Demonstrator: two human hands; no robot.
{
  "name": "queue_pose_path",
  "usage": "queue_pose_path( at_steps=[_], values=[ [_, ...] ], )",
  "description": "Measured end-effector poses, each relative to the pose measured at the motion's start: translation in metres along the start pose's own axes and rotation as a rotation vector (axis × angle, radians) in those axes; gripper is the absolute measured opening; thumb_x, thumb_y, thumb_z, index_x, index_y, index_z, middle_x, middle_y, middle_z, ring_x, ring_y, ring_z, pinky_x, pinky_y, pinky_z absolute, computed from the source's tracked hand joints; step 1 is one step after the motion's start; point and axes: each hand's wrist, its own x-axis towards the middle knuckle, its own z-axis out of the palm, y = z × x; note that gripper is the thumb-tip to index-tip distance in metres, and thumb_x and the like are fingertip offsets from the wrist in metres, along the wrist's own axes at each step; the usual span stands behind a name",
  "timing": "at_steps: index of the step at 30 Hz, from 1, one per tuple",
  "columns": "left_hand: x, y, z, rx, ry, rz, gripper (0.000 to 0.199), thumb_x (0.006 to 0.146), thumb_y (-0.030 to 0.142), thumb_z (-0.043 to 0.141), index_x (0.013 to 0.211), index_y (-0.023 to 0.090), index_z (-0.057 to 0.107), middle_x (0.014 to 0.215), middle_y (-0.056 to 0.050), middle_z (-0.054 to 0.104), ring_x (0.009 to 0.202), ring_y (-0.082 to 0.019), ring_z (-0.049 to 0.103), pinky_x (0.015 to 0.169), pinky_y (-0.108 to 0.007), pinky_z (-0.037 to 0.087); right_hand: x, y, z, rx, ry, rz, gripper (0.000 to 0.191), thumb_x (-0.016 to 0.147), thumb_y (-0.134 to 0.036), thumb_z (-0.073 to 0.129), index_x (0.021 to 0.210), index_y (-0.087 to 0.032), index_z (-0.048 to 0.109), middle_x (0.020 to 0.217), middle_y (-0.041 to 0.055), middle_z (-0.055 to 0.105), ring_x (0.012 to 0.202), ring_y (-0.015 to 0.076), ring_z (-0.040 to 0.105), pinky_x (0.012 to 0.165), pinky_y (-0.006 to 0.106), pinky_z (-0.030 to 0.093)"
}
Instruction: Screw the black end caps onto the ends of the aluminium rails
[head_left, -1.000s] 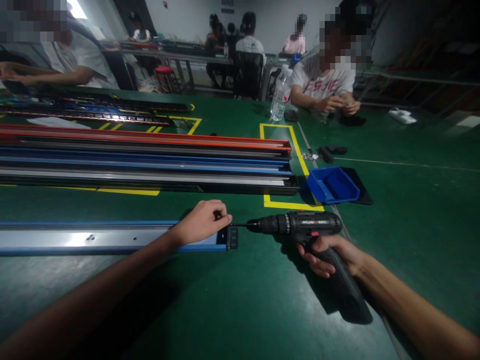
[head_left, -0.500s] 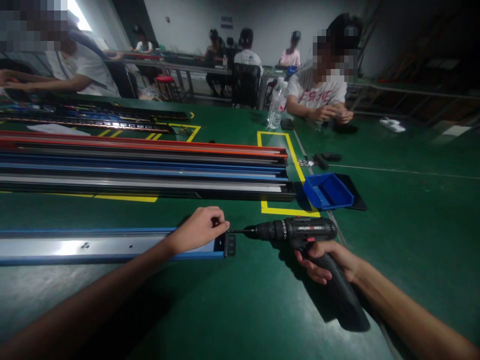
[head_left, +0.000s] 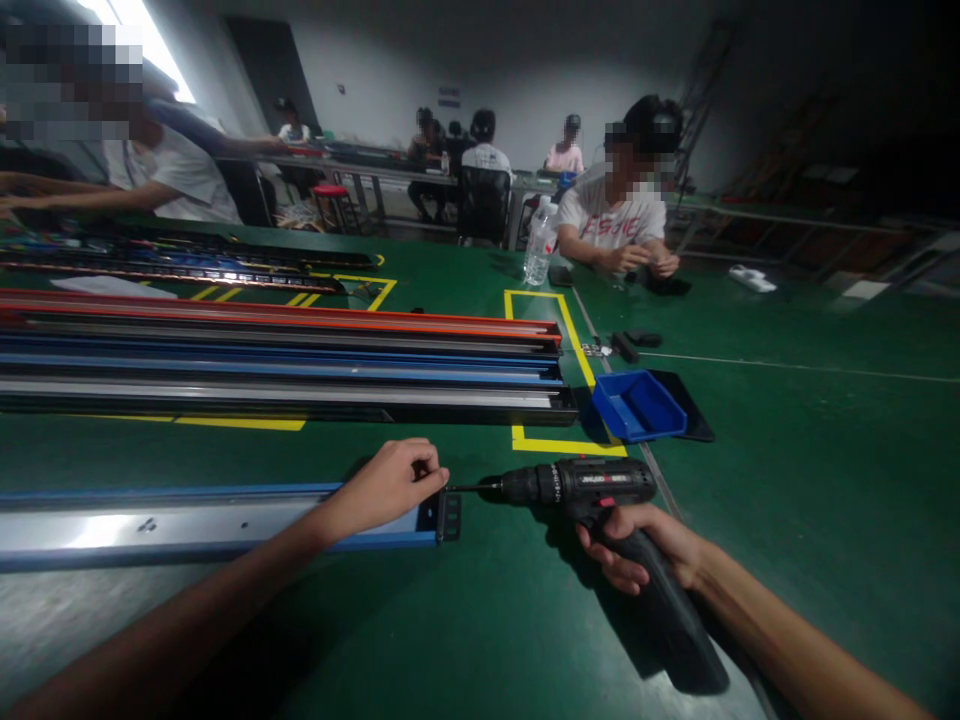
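Note:
My right hand [head_left: 637, 550] is wrapped round the handle of a black power drill [head_left: 607, 485], which points left. Its long thin bit [head_left: 472, 488] reaches the black end cap [head_left: 450, 517] of a blue-edged metal profile [head_left: 195, 527] lying on the green table. Over the profile's right end rests my left hand [head_left: 390, 485], its thumb and fingertips closed beside the tip of the bit. Whatever those fingers may hold is too small to make out.
Beyond lie long red, blue and black profiles [head_left: 285, 370]. A blue bin [head_left: 641, 405] stands on a dark flat piece to their right. Farther back are a plastic bottle [head_left: 538, 245] and a seated person [head_left: 615, 215]; another person [head_left: 161, 175] works at the left.
The whole view has shifted, so the scene sits lower and slightly farther left in the picture. Both hands, the drill and the profile keep nearly the same places relative to one another.

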Motion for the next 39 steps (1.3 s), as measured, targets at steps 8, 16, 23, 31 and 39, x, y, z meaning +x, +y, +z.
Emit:
queue_pose_path(
  at_steps=[8, 16, 23, 31, 39],
  values=[
    [0.0013, 0.0017, 0.0006, 0.006, 0.013, 0.009, 0.036, 0.091, 0.044, 0.057, 0.066, 0.019, 0.054, 0.072, 0.001, 0.055, 0.064, -0.013, 0.05, 0.061, -0.026, 0.034, -0.0006, 0.0, 0.0025, -0.005, 0.012, 0.0, 0.025, 0.08, -0.023, 0.063, 0.098, -0.008, 0.074, 0.072, 0.0, 0.065, 0.04, 0.0026, 0.042, 0.048, 0.018, 0.049],
    [-0.0008, -0.0006, -0.0001, 0.018, 0.014, 0.008, 0.035, 0.092, 0.044, 0.057, 0.067, 0.019, 0.057, 0.073, 0.001, 0.056, 0.065, -0.013, 0.052, 0.061, -0.026, 0.035, -0.0009, -0.0019, 0.0043, 0.028, 0.03, 0.014, 0.025, 0.08, -0.022, 0.064, 0.097, -0.006, 0.074, 0.07, 0.0009, 0.065, 0.04, 0.0039, 0.044, 0.048, 0.019, 0.05],
    [0.0008, 0.0036, -0.0007, 0.002, 0.017, 0.008, 0.035, 0.092, 0.042, 0.057, 0.067, 0.019, 0.057, 0.074, 0.001, 0.059, 0.065, -0.013, 0.052, 0.062, -0.027, 0.037, -0.0014, -0.0018, 0.0039, 0.029, 0.019, 0.019, 0.025, 0.08, -0.023, 0.064, 0.096, -0.007, 0.074, 0.07, -0.0001, 0.065, 0.041, 0.0033, 0.044, 0.049, 0.018, 0.049],
    [-0.0002, 0.0039, -0.0017, 0.012, 0.012, 0.011, 0.034, 0.092, 0.041, 0.058, 0.066, 0.019, 0.057, 0.074, 0.001, 0.059, 0.066, -0.013, 0.052, 0.063, -0.027, 0.036, -0.0021, -0.0024, 0.0035, 0.028, 0.029, 0.02, 0.024, 0.081, -0.022, 0.063, 0.097, -0.007, 0.075, 0.071, 0.0012, 0.066, 0.041, 0.004, 0.045, 0.048, 0.019, 0.05],
    [-0.0002, 0.0033, -0.0011, 0.0, 0.011, 0.003, 0.034, 0.092, 0.041, 0.058, 0.067, 0.019, 0.058, 0.074, 0.001, 0.058, 0.064, -0.013, 0.05, 0.062, -0.027, 0.036, -0.0022, -0.0032, 0.0055, 0.012, 0.034, 0.009, 0.023, 0.082, -0.022, 0.063, 0.096, -0.007, 0.075, 0.066, 0.0008, 0.064, 0.04, 0.0045, 0.043, 0.048, 0.019, 0.05]
  ],
)
